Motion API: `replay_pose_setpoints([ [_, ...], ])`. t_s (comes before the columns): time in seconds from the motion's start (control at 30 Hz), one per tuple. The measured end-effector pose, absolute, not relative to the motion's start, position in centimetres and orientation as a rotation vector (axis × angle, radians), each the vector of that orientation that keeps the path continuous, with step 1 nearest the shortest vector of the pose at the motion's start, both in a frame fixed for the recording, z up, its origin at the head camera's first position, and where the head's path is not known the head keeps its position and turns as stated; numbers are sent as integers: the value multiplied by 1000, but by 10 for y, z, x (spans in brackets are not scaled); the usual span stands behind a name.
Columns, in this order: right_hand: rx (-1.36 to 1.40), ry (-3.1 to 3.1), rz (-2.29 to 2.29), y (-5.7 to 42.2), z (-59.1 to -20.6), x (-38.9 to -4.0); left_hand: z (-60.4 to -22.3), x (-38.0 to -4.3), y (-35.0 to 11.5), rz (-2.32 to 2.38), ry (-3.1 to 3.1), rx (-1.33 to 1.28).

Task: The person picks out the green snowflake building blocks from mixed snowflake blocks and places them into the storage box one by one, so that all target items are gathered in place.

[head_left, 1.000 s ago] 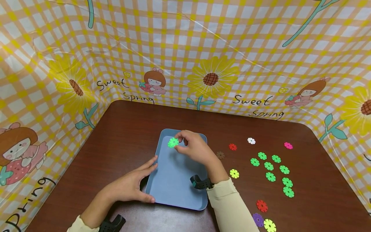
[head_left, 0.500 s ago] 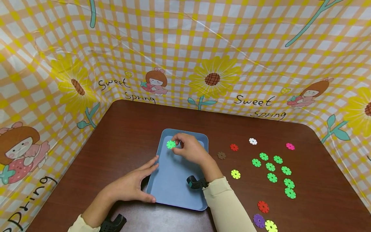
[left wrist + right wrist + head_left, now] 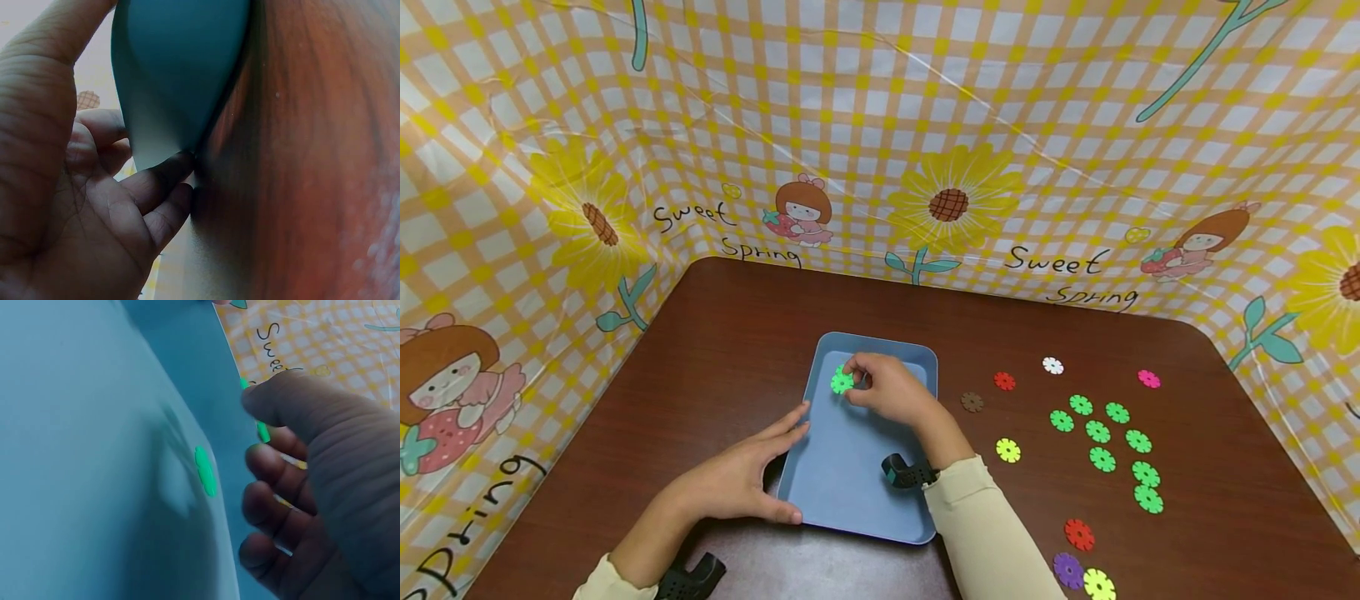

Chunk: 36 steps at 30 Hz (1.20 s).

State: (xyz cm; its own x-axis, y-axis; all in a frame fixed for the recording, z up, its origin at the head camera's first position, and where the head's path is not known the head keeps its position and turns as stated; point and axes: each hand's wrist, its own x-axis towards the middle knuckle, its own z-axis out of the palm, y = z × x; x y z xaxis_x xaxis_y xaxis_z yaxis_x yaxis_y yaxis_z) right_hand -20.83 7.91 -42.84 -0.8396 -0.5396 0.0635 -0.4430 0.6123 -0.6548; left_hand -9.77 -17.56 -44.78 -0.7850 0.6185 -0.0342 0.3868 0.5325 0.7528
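Observation:
A blue rectangular tray [image 3: 857,492] lies on the table. Over its far left part, my right hand [image 3: 891,392] pinches a green notched disc [image 3: 264,432] between thumb and fingers. A second green disc [image 3: 205,471] lies on the tray floor in the right wrist view. In the head view, green [image 3: 842,380] shows just left of the fingertips, and the hand hides part of it. My left hand [image 3: 737,479] rests against the tray's left side, fingers extended, with the thumb at the near left corner. In the left wrist view its fingertips [image 3: 181,164] touch the tray wall.
Right of the tray lie several green discs [image 3: 1097,431], with white [image 3: 1053,366], pink [image 3: 1148,379], brown [image 3: 972,402] and yellow [image 3: 1008,451] ones around. Red [image 3: 1079,534] and purple [image 3: 1068,571] discs lie nearer. A checked cloth [image 3: 850,100] walls the table's back and sides.
My right hand has shifted slightly left and toward the near side over the tray, with the green disc still pinched. The left hand and tray have stayed in place.

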Motion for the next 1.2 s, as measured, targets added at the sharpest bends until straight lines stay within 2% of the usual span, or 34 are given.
replay_pose_setpoints([
  [1.2,-818,2692,-913,80,-446,-211,-448,-97,-177,1105,2478,845],
])
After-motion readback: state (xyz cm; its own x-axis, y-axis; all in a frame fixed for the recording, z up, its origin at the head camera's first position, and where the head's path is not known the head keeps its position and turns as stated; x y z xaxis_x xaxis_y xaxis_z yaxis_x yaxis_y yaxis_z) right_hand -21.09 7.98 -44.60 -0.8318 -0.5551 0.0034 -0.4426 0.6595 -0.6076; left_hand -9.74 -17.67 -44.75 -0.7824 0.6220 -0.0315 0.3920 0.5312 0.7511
